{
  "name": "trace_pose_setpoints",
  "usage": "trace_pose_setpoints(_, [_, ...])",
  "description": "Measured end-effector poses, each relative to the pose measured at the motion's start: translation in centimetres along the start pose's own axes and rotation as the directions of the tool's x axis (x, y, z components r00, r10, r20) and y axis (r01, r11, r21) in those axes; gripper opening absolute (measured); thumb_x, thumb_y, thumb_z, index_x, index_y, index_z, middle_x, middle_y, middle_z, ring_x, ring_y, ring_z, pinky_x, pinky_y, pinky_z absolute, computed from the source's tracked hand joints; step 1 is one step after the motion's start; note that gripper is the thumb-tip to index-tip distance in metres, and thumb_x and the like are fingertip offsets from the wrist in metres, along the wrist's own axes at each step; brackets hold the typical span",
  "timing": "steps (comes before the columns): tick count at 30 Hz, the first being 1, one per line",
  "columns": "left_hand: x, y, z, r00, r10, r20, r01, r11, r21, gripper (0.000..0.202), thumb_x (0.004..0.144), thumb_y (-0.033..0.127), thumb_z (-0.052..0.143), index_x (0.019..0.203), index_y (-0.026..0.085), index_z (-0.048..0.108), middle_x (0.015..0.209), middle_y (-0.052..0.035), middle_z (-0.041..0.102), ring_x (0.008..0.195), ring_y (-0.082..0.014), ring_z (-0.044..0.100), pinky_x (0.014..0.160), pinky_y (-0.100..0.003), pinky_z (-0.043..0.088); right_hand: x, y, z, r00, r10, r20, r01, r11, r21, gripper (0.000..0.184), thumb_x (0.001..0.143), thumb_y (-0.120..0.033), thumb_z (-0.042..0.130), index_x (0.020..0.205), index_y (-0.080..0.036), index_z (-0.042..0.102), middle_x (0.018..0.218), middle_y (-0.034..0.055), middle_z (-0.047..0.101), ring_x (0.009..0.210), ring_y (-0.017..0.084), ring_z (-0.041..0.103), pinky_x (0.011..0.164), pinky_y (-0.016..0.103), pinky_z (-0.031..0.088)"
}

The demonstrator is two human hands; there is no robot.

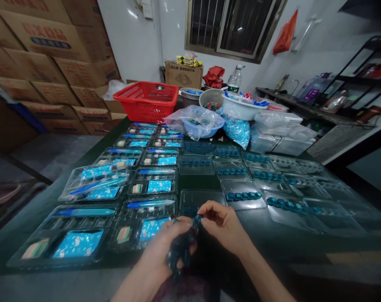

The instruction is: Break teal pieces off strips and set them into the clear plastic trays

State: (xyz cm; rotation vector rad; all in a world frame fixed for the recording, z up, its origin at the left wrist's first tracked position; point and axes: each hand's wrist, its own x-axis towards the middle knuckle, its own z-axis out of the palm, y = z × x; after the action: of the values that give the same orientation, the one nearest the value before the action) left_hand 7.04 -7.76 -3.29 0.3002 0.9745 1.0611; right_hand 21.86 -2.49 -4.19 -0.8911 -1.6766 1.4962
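My left hand [161, 251] is closed around a bunch of small glossy dark teal pieces [179, 247], some poking out below its fingers. Thumb and fingertips of my right hand [224, 224] pinch one teal piece [197, 219] right beside the left thumb. Just beyond both hands lies a clear plastic tray [203, 196] with teal pieces along its near side, partly hidden by the hands. To its right, another clear tray [242, 187] has a row of teal pieces [243, 196]. Left of my hands, a tray holds a blue pen [151, 204], a blue patterned packet [154, 229] and a striped block [124, 235].
More filled trays [64, 235] cover the table's left side, some stacked. Clear trays [331, 218] extend to the right. At the back stand a red basket [146, 100], a white basin [242, 110], plastic bags [237, 130] and a bottle [235, 79]. Cardboard boxes [52, 42] are piled left.
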Motion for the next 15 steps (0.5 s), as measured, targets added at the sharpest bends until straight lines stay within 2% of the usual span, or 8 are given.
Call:
trace_pose_setpoints(5, [-0.2, 0.1, 0.0, 0.999, 0.006, 0.033, -0.007, 0.999, 0.034, 0.009, 0.069, 0.021, 0.054, 0.064, 0.013, 0.056, 0.044, 0.0001, 0.051, 0.028, -0.0079, 0.042, 0.024, -0.015, 0.023, -0.2, -0.1, 0.2, 0.999, -0.035, -0.036, 0.032, 0.996, -0.080, 0.009, 0.072, -0.014, 0.054, 0.078, -0.018, 0.057, 0.067, -0.0025, 0.049, 0.061, 0.009, 0.044, 0.055, 0.021, 0.035])
trace_pose_setpoints(9, [-0.2, 0.1, 0.0, 0.996, -0.002, 0.085, 0.000, 1.000, 0.025, 0.010, 0.070, 0.022, 0.053, 0.063, 0.015, 0.055, 0.046, -0.0007, 0.051, 0.033, -0.0093, 0.045, 0.025, -0.015, 0.023, -0.4, -0.2, 0.3, 0.997, -0.048, -0.053, 0.043, 0.994, -0.101, 0.011, 0.070, -0.011, 0.053, 0.077, -0.018, 0.057, 0.068, -0.0025, 0.049, 0.061, 0.009, 0.044, 0.055, 0.020, 0.035])
trace_pose_setpoints(12, [-0.2, -0.2, -0.2, 0.993, -0.044, 0.109, 0.048, 0.998, -0.037, 0.012, 0.070, 0.025, 0.054, 0.064, 0.015, 0.054, 0.054, -0.0020, 0.052, 0.038, -0.0104, 0.048, 0.025, -0.014, 0.022, -0.4, 0.0, -0.2, 0.996, -0.022, -0.085, 0.018, 0.999, -0.048, 0.009, 0.070, -0.013, 0.054, 0.076, -0.018, 0.057, 0.068, -0.0021, 0.049, 0.059, 0.009, 0.045, 0.052, 0.020, 0.035])
trace_pose_setpoints(15, [-0.2, -0.4, -0.6, 0.992, -0.083, 0.091, 0.093, 0.990, -0.109, 0.015, 0.071, 0.029, 0.057, 0.067, 0.014, 0.056, 0.065, -0.0033, 0.055, 0.041, -0.0086, 0.048, 0.026, -0.014, 0.020, -0.5, 0.4, -1.2, 0.987, 0.044, -0.156, -0.036, 0.998, 0.057, 0.007, 0.074, -0.020, 0.054, 0.080, -0.018, 0.055, 0.061, -0.0041, 0.045, 0.047, 0.006, 0.041, 0.044, 0.019, 0.031])
